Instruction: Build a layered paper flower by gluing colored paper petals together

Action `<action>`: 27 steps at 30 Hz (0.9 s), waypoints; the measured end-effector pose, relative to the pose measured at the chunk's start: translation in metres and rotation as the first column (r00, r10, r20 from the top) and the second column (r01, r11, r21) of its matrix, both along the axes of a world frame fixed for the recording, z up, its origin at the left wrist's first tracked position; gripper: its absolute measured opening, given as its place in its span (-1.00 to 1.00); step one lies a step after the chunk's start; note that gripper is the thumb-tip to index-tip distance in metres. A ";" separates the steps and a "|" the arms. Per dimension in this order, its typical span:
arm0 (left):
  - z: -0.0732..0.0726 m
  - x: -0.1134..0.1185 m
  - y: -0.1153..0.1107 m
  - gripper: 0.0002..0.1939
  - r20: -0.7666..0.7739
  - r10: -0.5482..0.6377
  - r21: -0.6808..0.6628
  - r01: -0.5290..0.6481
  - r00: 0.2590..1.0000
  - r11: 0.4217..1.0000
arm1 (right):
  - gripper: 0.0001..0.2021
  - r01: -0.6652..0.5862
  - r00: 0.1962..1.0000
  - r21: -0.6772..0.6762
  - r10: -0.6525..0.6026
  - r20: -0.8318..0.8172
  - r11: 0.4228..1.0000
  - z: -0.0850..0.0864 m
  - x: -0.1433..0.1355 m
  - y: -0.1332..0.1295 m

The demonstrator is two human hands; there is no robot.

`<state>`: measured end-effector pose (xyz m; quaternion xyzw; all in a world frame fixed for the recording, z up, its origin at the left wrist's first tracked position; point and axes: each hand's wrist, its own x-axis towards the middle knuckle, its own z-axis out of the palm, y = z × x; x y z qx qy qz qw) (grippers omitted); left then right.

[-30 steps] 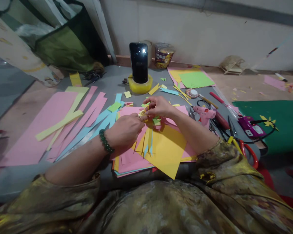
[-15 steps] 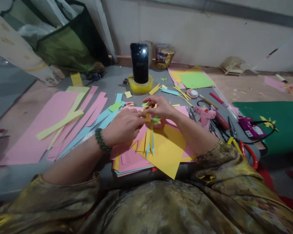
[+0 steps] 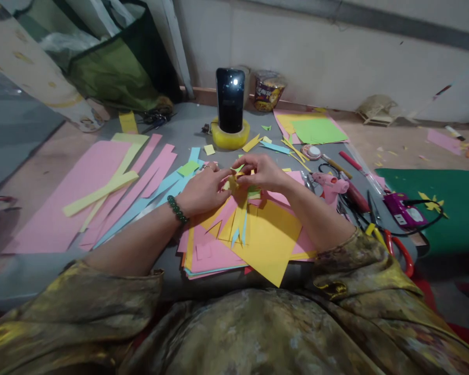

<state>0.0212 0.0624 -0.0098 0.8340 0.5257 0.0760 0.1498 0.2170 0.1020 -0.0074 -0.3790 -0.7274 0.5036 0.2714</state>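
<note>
A bundle of coloured paper strips (image 3: 240,219) lies on the paper stack in front of me, its notched yellow, pink and blue tails fanning toward me. My right hand (image 3: 263,174) pinches a yellow strip at the top of this bundle with thumb and fingertips. From the other side, my left hand (image 3: 205,190), wearing a green bead bracelet (image 3: 177,209), has its fingertips closed on the bundle's upper left part. Small green and pink paper pieces (image 3: 254,194) show just below my right fingers. Fingers partly hide the bundle's centre. Beneath it lies a yellow sheet (image 3: 275,239) over pink sheets (image 3: 214,258).
Pink sheets (image 3: 74,192) and cut strips (image 3: 160,166) lie left. A phone (image 3: 230,99) stands in a yellow tape roll (image 3: 229,136) behind my hands. At right are a pink glue gun (image 3: 330,187), red-handled scissors (image 3: 402,255) and a purple power socket (image 3: 402,209).
My left hand has shifted back slightly and its fingers have moved off the bundle's middle, exposing more of the yellow loop. The right hand keeps its pinch. The whole view has shifted a little.
</note>
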 end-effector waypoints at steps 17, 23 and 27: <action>-0.004 0.002 -0.001 -0.46 0.001 0.046 -0.033 -0.046 0.999 0.998 | -0.68 0.252 0.967 -0.322 -0.224 0.124 0.912 0.014 -0.005 -0.002; 0.001 0.004 -0.007 -0.35 0.024 0.102 -0.011 -0.102 0.995 0.995 | -0.69 0.304 0.952 -0.290 -0.278 0.126 0.908 0.009 -0.012 -0.001; 0.010 0.010 -0.015 -0.48 -0.015 0.169 0.034 -0.169 0.985 0.985 | -0.69 0.296 0.954 -0.205 -0.281 0.102 0.933 0.002 -0.012 0.002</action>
